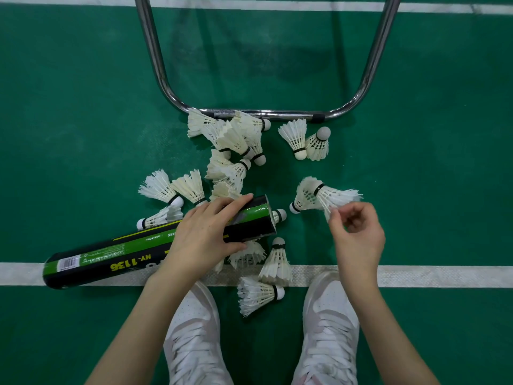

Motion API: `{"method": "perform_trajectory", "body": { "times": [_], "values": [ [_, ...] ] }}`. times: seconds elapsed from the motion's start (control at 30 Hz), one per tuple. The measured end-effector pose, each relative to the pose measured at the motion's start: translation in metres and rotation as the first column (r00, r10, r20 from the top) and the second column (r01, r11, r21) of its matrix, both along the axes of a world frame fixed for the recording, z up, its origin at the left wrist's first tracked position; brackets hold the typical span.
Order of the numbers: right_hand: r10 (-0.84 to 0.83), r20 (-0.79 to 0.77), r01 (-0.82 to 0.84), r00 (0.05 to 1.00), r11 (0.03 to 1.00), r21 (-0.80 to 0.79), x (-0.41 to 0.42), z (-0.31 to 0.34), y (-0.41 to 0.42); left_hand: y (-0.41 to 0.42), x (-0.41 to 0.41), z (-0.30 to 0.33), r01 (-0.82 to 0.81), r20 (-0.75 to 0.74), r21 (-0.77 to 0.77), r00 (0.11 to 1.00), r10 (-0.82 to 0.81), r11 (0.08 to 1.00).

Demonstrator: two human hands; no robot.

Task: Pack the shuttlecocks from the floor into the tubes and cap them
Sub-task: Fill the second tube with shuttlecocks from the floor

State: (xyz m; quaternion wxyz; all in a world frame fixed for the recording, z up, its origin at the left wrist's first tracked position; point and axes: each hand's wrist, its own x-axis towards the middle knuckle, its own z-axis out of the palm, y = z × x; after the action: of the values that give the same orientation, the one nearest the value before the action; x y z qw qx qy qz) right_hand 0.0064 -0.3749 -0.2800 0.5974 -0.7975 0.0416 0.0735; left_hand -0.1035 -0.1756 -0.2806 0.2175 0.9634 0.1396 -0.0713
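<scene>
Above the shoes [329, 329], the left hand [202, 240] grips the tube [116, 259] while the right hand [356, 234] pinches a shuttlecock [333, 197] by its feathers: loading underway, next turn it cork-first into the mouth.

A green court floor [83, 134] (crossed by white lines [444, 275]) is carrying scattered white shuttlecocks [236, 140], a chrome tube frame [261, 113] and two white shoes [329, 326].
</scene>
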Motion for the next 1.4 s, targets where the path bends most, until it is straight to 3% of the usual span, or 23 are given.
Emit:
{"method": "perform_trajectory", "body": {
  "times": [0.1,0.23,0.6,0.83,1.07,1.4],
  "values": [
    [0.003,-0.009,-0.002,1.0,0.996,0.086,0.0,0.007,0.002,0.0,0.0,0.0,0.001,0.002,-0.001,1.0,-0.001,1.0],
    [0.092,-0.139,-0.058,0.986,0.971,0.231,0.0,0.008,0.007,-0.001,0.0,0.0,0.004,0.005,0.014,1.0,-0.004,1.0],
    [0.382,-0.203,-0.311,0.902,0.898,0.31,-0.015,0.005,0.019,-0.009,0.002,0.0,0.039,0.006,0.01,0.999,-0.039,0.999],
    [0.434,-0.144,-0.416,0.889,0.899,0.138,-0.022,0.005,0.023,-0.011,0.003,0.001,0.041,0.02,0.003,0.999,-0.041,0.999],
    [0.589,-0.213,-0.619,0.779,0.776,-0.118,-0.026,0.005,0.024,-0.011,0.003,-0.002,0.049,0.017,0.024,0.999,-0.05,0.998],
    [0.61,-0.237,-0.634,0.756,0.772,-0.037,-0.023,0.007,0.026,-0.015,0.001,-0.003,0.055,0.004,0.023,0.998,-0.055,0.998]
  ]
}}
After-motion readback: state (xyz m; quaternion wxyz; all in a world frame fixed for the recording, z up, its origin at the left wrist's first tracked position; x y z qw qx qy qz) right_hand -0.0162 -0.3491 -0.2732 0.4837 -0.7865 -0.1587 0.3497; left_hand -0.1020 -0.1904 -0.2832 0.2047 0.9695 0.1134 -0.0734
